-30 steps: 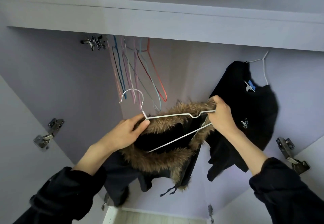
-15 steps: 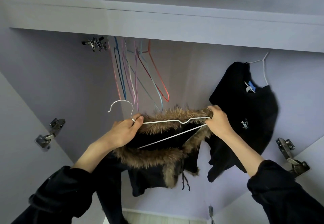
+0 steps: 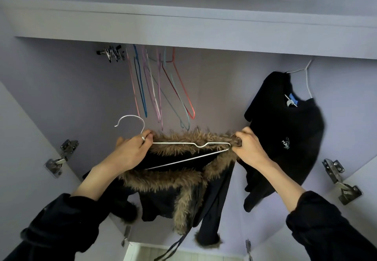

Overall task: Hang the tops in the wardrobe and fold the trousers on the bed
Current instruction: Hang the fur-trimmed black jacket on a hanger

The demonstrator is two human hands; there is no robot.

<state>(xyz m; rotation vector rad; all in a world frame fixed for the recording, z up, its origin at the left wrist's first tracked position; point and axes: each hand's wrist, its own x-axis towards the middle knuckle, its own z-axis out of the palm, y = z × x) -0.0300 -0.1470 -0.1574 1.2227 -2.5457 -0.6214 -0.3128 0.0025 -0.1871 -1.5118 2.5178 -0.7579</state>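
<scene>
Since a second ago, hanger and coat have shifted left and lower in view.
Left hand (image 3: pixel 130 150) pinches the white wire hanger (image 3: pixel 191 144) at its neck; right hand (image 3: pixel 247 146) grips the hanger's tip with the fur-trimmed coat (image 3: pixel 179 179), before the open wardrobe (image 3: pixel 183 26). Coat looks soft, bulky, probably heavy for thin wire; best carried by the neck.

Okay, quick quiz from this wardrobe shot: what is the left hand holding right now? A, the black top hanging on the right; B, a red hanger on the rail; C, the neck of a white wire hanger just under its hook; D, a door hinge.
C: the left hand pinches the white wire hanger just below its hook, while the right hand holds its far end at the fur-trimmed coat.
</scene>
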